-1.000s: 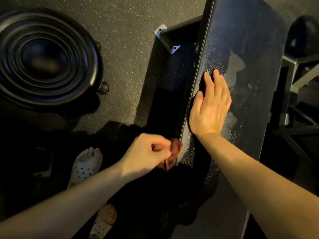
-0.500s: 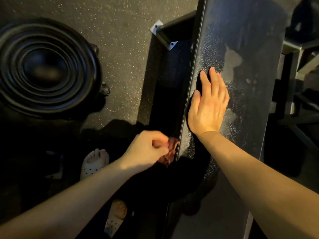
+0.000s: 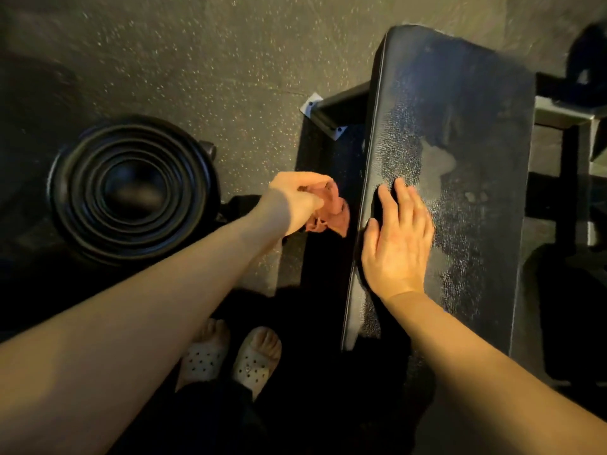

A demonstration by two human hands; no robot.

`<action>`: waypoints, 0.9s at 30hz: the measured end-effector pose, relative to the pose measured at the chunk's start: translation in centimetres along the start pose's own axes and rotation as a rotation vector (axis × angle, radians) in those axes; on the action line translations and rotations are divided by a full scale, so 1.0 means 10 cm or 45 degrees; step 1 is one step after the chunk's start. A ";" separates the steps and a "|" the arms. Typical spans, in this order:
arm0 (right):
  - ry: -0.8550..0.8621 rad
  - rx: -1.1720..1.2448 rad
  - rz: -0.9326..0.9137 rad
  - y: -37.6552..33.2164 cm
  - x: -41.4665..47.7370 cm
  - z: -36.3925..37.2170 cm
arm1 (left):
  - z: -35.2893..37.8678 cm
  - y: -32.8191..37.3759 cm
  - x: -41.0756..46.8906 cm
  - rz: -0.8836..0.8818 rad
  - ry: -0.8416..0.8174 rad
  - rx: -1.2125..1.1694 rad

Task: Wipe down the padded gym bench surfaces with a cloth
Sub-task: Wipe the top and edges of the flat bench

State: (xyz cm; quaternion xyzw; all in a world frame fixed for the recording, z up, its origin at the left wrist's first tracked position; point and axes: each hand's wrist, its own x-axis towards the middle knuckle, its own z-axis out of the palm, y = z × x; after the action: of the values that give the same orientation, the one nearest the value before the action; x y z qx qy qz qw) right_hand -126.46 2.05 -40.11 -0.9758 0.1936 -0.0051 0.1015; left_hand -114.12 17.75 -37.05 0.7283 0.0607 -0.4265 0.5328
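Clearly bracing, the right hand lies flat and open on the bench pad, probably to steady it. Beside the pad's near edge, the left hand grips the bunched cloth for wiping.

Padded bench — right hand flat on top, speckled floor beneath

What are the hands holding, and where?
Left hand grips a crumpled reddish cloth by its bunched top; right hand holds nothing, flat on the black padded bench.
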 end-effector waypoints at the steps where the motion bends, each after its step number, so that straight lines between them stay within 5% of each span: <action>1: -0.007 0.021 0.013 -0.01 0.02 -0.05 | -0.03 0.02 0.04 0.008 -0.031 0.064; 8: 0.066 0.195 0.023 0.04 0.74 -0.34 | 0.03 0.21 0.45 -0.090 -0.097 0.196; 16: 0.140 0.074 0.060 0.09 1.69 -0.10 | 0.35 0.12 0.80 -0.173 0.264 -0.548; 27: 0.222 0.001 0.078 0.04 1.65 0.06 | 0.41 -0.01 0.46 0.023 0.174 -0.333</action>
State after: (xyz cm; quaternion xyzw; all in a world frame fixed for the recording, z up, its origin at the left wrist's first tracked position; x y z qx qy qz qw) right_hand -111.33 -4.46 -41.28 -0.9652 0.2314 -0.0871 0.0847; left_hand -113.54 12.69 -40.59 0.6806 0.1453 -0.3598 0.6215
